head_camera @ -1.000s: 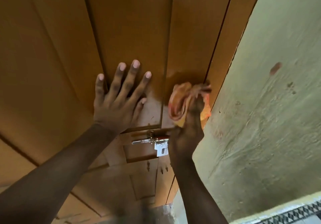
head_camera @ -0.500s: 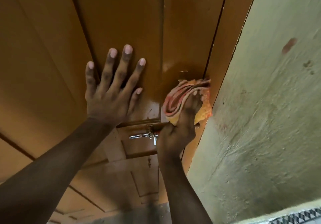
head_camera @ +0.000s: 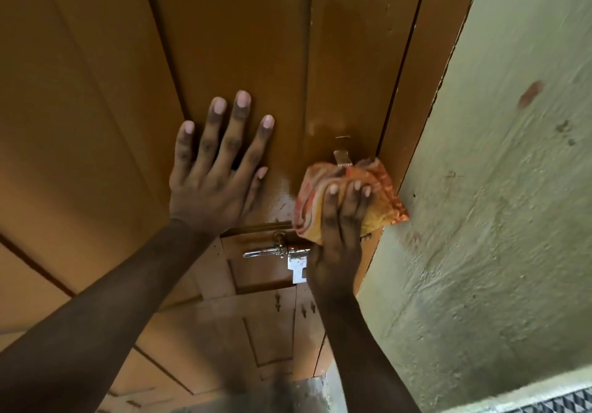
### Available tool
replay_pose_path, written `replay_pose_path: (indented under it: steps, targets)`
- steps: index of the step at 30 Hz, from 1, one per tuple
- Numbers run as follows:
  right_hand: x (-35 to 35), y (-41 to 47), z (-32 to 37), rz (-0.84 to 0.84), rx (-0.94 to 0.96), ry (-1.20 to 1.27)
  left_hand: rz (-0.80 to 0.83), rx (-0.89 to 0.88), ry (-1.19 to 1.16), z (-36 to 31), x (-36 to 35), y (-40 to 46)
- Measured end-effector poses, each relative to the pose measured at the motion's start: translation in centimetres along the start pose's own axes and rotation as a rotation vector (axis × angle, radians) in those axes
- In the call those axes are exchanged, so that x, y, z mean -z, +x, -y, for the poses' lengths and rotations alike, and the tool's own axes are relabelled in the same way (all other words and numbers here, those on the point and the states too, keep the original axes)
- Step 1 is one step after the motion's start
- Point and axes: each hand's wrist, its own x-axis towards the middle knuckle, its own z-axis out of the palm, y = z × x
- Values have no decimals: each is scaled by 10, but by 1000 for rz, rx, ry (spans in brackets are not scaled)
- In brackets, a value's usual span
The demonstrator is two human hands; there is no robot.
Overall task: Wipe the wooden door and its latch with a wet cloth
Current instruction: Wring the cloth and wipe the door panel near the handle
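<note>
1. Brown wooden door (head_camera: pixel 230 44) fills the view, beside a pale green plaster wall (head_camera: pixel 499 220) on the right; its top and bottom are cut off.
2. Orange patterned cloth (head_camera: pixel 381 195) is bunched against the door's right edge; right hand (head_camera: pixel 339 246) has its fingers (head_camera: pixel 333 198) clenched over it, hiding part of the cloth.
3. Metal latch (head_camera: pixel 282 252) sits just below the cloth; its right end is hidden behind the right hand; no writing can be read.
4. Left hand (head_camera: pixel 211 175) lies flat on the door, fingers spread, grasping nothing.
</note>
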Motion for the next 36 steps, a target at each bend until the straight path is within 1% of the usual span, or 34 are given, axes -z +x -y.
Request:
replay_pose_path:
  steps: [1, 2, 5, 6, 7, 9, 11, 12, 15, 18, 19, 21, 24, 25, 26, 27, 29, 30, 31, 32, 34, 35, 36]
  targets:
    - [5, -13, -10, 46, 20, -8, 0, 0, 5, 0, 1, 0]
    - [10, -18, -15, 61, 1, 1, -2, 0, 4, 0, 1, 1]
    - [13, 3, -5, 25, -178, 55, -9, -5, -19, 0, 2, 2]
    - [12, 17, 5, 16, -197, 68, -18, -9, -15, 0, 1, 1]
    - [10, 28, 13, 3, -185, 41, -22, -7, -10, 0, 0, 0]
    - [9, 34, 15, 3, -68, -35, -22, -10, -8, 0, -1, -1]
    - [11, 14, 6, 63, -6, -54, -15, -8, -18, 1, -1, -2]
    - [14, 1, 1, 80, -17, -48, -17, -9, -15, 2, -2, -2]
    - [22, -15, 2, 94, -124, 17, -38, -13, -7, 2, -2, -1]
    - [18, 11, 18, -51, -290, 98, -40, -10, -31, 2, -3, 0]
    - [18, 24, 25, -70, -317, 107, -41, -7, -42, 2, -2, -1]
    - [20, 40, 35, -25, -261, 83, -40, -10, -54, 1, -2, -1]
    - [33, 44, 34, 159, -37, -106, -32, -7, -56, 2, -1, -1]
    - [39, 47, 28, 197, 5, -142, -34, -8, -63, 3, -1, -1]
    - [46, 51, 22, 206, 7, -150, -39, -13, -61, 2, -1, -1]
    - [49, 57, 18, 186, -34, -141, -44, -14, -55, 2, -1, 0]
    - [50, 68, 25, 120, -183, -105, -47, -8, -64, 1, -2, 0]
    - [49, 70, 33, 127, -216, -101, -46, -5, -64, 1, -2, 0]
    - [46, 69, 41, 169, -191, -125, -45, -3, -58, 1, -2, 0]
    - [45, 66, 46, 223, -126, -170, -42, -4, -55, 2, -2, 0]
    - [51, 64, 34, 310, 47, -243, -43, 2, -67, 3, -2, 1]
    - [56, 68, 24, 312, 91, -238, -45, 0, -70, 4, -2, 1]
    - [60, 70, 16, 279, 66, -198, -42, 0, -70, 4, -3, 1]
